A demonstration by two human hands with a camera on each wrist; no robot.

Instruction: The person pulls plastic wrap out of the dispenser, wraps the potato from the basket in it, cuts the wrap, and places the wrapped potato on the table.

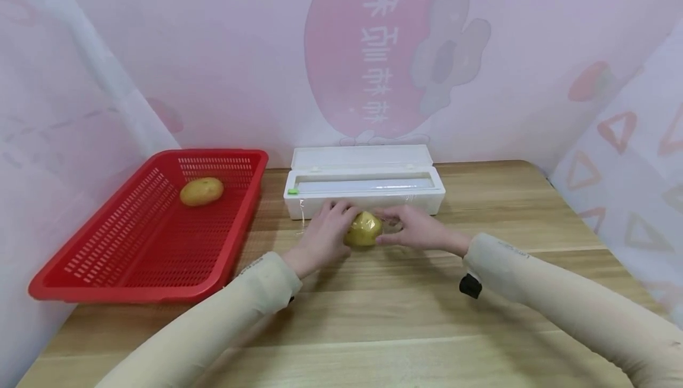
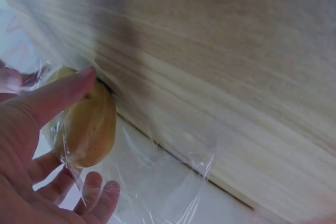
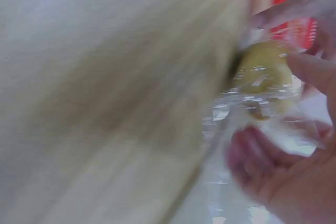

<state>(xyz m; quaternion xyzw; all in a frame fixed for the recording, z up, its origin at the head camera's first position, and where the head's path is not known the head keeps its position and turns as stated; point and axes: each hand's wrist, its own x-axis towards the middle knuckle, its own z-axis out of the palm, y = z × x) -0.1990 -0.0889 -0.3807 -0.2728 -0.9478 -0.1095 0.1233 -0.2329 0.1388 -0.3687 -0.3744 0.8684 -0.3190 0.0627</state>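
Holding film-covered potato [image 1: 364, 231], second potato [image 1: 201, 191] in basket [image 1: 133, 294]

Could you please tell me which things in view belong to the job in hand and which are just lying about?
Probably in the job:
potato, held by the left hand; right hand beside it
clear film over the potato
white box, lid open

Apparently just lying about:
red basket
second potato, inside the basket

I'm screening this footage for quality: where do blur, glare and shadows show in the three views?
Head view: mostly clear, with a highlight on the wrapped potato and soft shadows on the table. Left wrist view: table grain soft, glints along the clear film. Right wrist view: the blurriest, table smeared, a broad shadow across it.
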